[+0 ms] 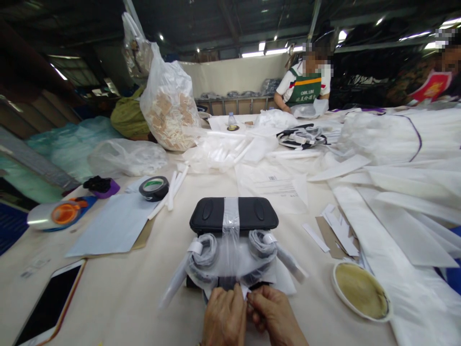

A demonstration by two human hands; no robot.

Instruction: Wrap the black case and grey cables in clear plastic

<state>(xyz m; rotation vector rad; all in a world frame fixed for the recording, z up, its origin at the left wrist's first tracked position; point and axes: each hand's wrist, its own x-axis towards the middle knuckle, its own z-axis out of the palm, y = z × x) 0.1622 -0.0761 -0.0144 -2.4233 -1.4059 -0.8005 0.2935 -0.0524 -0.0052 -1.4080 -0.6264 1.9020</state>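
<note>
A black padded case [252, 214] lies in front of me, with a clear plastic band [231, 218] running over its middle. Closer to me, two coiled straps [203, 254] in clear plastic wrap sit side by side, each with a white paper band [195, 247] around it. My left hand [225, 315] is curled at the near end of this bundle; what its fingers hold is hidden. Beside it, my right hand [272, 312] pinches a small white strip [245, 291] between thumb and finger. The fingertips of both hands are close together.
At left lie a phone [50, 302], a grey sheet [111, 223] and a black tape roll [154, 187]. On the right are a round tin of yellowish paste [361, 290], paper strips [338, 230] and white foam sheets [389, 259]. A co-worker [306, 89] is across the table.
</note>
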